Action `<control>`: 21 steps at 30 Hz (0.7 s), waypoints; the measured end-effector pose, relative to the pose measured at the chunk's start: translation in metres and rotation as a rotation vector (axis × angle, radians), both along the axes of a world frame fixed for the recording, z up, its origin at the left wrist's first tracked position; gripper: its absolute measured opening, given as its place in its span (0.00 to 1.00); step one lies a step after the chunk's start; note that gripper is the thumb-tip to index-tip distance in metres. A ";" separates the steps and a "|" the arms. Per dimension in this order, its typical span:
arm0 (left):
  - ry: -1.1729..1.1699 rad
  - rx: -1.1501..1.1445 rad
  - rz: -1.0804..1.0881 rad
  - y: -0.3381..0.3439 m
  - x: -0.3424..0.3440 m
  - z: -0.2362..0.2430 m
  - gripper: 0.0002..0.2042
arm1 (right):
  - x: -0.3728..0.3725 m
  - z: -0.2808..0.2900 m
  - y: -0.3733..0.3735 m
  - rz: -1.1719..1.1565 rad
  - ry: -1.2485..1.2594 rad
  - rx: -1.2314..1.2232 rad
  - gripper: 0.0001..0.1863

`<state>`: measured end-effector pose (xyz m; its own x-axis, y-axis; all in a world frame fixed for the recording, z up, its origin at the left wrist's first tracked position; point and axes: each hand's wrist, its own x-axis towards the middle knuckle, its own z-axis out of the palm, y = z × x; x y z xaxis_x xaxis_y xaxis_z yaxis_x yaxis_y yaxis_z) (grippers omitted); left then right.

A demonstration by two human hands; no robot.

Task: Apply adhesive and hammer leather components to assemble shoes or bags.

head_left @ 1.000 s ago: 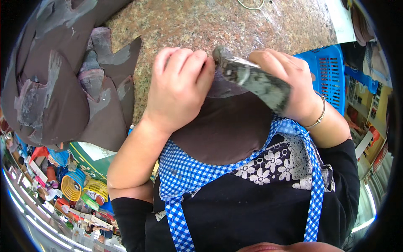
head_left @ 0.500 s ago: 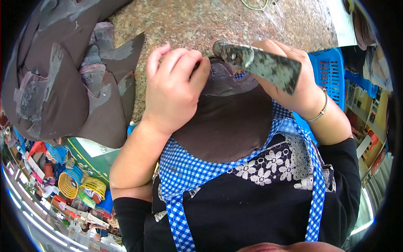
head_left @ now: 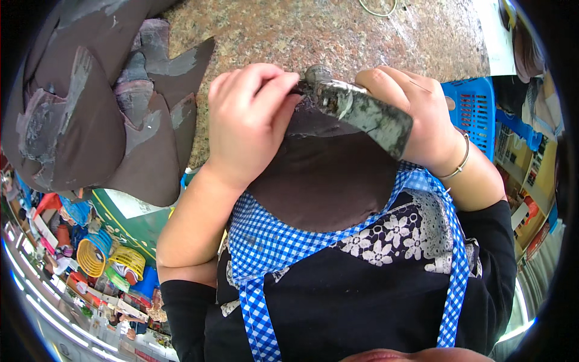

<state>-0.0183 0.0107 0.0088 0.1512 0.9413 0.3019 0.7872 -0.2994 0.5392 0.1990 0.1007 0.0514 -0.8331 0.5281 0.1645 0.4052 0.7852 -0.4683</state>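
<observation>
A dark brown shoe-upper piece (head_left: 325, 175) hangs over the table's near edge against my apron, with a greyish, scuffed band along its upper edge. My left hand (head_left: 247, 117) is closed in a pinch on that upper edge. My right hand (head_left: 407, 114) is wrapped round a hammer, its handle hidden by the head and the fingers. The hammer (head_left: 368, 114) has a small round face at one end and a wide, flat, stained grey peen at the other. Its round face lies close to my left fingertips, at the upper edge of the piece; whether it touches is unclear.
More brown upper pieces (head_left: 145, 151) lie piled on the left of the speckled stone tabletop (head_left: 253, 36). A blue plastic basket (head_left: 473, 108) stands to the right. Coloured baskets (head_left: 93, 253) sit lower left. A thin loop of cord (head_left: 379, 13) lies on the far side.
The hammer has swung, its wide end shifting down and left. My right hand has come slightly left. My left fingers have turned and drawn closer together on the edge.
</observation>
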 end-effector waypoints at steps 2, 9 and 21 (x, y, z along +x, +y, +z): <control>-0.138 -0.070 0.083 -0.001 -0.003 -0.001 0.12 | 0.001 -0.003 0.003 -0.008 -0.016 0.013 0.15; 0.182 0.097 -0.020 -0.008 0.000 -0.001 0.10 | 0.000 -0.003 0.004 0.039 0.033 0.046 0.15; -0.003 0.031 0.122 -0.011 -0.001 -0.003 0.10 | -0.010 0.000 0.003 0.076 0.016 0.052 0.15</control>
